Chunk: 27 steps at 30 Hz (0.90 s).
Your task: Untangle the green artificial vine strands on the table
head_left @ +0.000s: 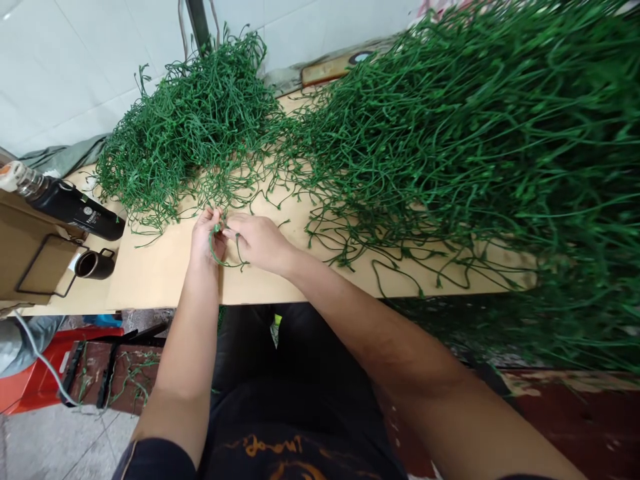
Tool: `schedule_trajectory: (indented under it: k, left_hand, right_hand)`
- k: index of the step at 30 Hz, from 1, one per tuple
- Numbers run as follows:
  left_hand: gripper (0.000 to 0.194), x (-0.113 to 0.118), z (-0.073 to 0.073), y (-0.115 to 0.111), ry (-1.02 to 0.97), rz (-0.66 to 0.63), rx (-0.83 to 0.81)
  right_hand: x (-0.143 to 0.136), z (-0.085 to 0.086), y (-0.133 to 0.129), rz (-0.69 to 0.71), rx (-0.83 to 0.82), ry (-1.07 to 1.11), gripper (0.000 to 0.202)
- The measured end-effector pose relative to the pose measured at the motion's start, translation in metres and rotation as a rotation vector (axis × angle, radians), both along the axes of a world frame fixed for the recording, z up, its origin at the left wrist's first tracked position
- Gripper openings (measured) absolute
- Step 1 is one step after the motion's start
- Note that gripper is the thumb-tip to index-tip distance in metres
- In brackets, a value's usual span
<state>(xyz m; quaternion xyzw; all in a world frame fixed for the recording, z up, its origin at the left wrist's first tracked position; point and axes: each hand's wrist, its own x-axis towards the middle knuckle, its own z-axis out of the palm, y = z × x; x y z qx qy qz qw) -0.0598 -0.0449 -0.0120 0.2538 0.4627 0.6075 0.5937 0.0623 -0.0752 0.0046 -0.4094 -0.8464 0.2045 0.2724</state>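
Note:
Close together near the table's front edge, both hands meet around a thin green strand [212, 248] that curves down in a loop. My left hand [204, 235] has its fingers closed on the strand, palm turned up. My right hand [257, 241] pinches the same strand from the right side, its thumb and fingertips pressed together. Behind them lies a heap of tangled green strands [185, 127] with small knobs at their ends. A far larger heap [450, 133] of longer strands fills the right side and hangs over the front edge.
A black bottle [83, 210] lies tilted at the left beside a dark mug [95, 265] and a cardboard box [30, 247]. A wooden-framed object [330, 69] rests by the tiled wall. Below left are a red crate [37, 380] and a brown stool-like surface [130, 377].

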Motion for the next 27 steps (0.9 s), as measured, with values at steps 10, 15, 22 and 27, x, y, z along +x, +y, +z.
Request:
schedule_trajectory:
  k: [10, 15, 22, 27]
  left_hand:
    - [0.018, 0.001, 0.008, -0.005, -0.084, -0.104, 0.0]
    - [0.022, -0.003, 0.009, -0.005, -0.045, -0.202, -0.019]
    - [0.019, 0.002, 0.005, -0.003, -0.065, -0.15, -0.01]
    - [0.022, 0.005, 0.003, 0.004, 0.009, -0.037, 0.012]
  right_hand:
    - [0.005, -0.005, 0.009, -0.099, -0.161, 0.413, 0.025]
    - [0.003, -0.006, 0.026, -0.179, -0.289, 0.687, 0.027]
    - [-0.007, -0.012, 0.024, -0.201, -0.243, 0.746, 0.025]
    - [-0.004, -0.008, -0.004, -0.226, -0.136, 0.508, 0.021]
